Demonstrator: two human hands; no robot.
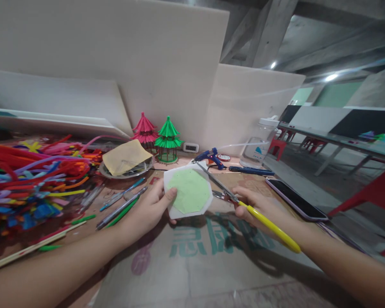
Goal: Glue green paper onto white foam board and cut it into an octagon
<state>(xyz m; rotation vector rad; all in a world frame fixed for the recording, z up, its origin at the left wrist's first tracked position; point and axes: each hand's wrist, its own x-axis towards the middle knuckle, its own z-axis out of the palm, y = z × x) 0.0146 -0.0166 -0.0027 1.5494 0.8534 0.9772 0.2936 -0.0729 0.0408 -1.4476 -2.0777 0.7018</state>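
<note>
My left hand (pixel 147 209) pinches the left edge of a white foam piece (pixel 188 190) with a light green octagon on it, held up over the cardboard. My right hand (pixel 263 209) grips yellow-handled scissors (pixel 231 197). The open blades reach up along the right edge of the foam piece.
Cardboard (pixel 211 261) with green print covers the table. A heap of coloured pipe cleaners (pixel 32 175) lies at the left, pens (pixel 122 205) beside it. Pink (pixel 144 130) and green (pixel 167 137) paper pavilions, a glue gun (pixel 211 157), a water bottle (pixel 258 145) and a phone (pixel 291 199) stand behind.
</note>
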